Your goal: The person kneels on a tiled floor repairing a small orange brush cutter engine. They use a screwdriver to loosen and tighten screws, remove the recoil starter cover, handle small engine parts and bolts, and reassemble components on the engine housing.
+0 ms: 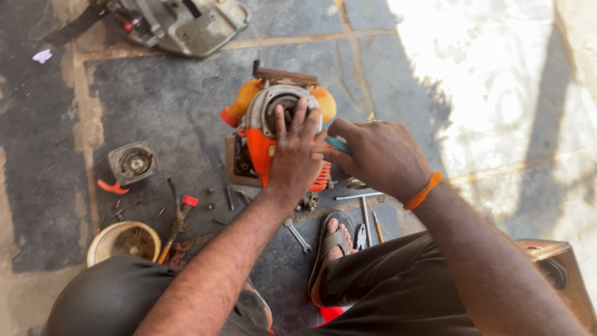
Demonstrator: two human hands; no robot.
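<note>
A small orange and grey engine [268, 118] stands on a board on the stone floor in front of me. My left hand [293, 155] lies flat on top of the engine, fingers spread and reaching to its round grey opening. My right hand [373, 155] is closed around a tool with a teal handle [339, 145], held against the engine's right side next to my left hand. An orange band sits on my right wrist.
A grey engine cover [186, 22] lies at the top left. A round starter part [133, 163], pliers with red grips [179, 218], a spanner [298, 236], screwdrivers [367, 218] and loose screws lie around. A cream bowl [123, 241] sits by my left knee; my sandalled foot [333, 249] is below the engine.
</note>
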